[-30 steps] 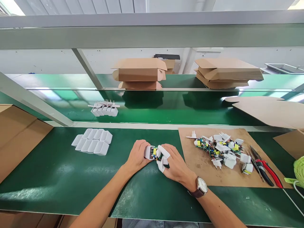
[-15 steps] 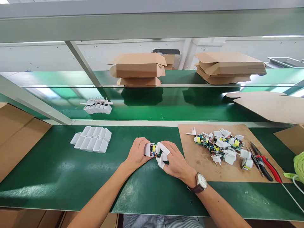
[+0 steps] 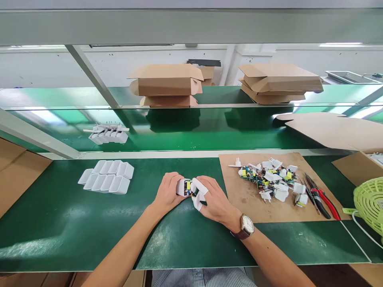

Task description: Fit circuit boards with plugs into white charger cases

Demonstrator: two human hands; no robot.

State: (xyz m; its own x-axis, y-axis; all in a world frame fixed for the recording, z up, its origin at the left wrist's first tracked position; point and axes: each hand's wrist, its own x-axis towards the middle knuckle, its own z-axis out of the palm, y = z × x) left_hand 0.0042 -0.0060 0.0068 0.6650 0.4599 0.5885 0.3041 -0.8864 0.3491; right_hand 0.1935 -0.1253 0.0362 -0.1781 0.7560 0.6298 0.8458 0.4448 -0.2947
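Note:
In the middle of the green bench, my left hand is closed around a small white plastic charger case. A circuit board with a yellow part sits at the case's open right end, partly inside it. My right hand has white covers, which look like finger cots, on its thumb and a finger. These close on the right end of the circuit board. The fingertips hide how far the board goes into the case.
Rows of white cases stand at left. On brown paper at right lie circuit boards with white plug parts, tweezers and red-handled pliers. A green basket is far right. Flat cartons and assembled white pieces are behind.
The view has swung slightly right, so everything sits further left in it. Both hands keep their hold on the case and circuit board, with little visible change between them.

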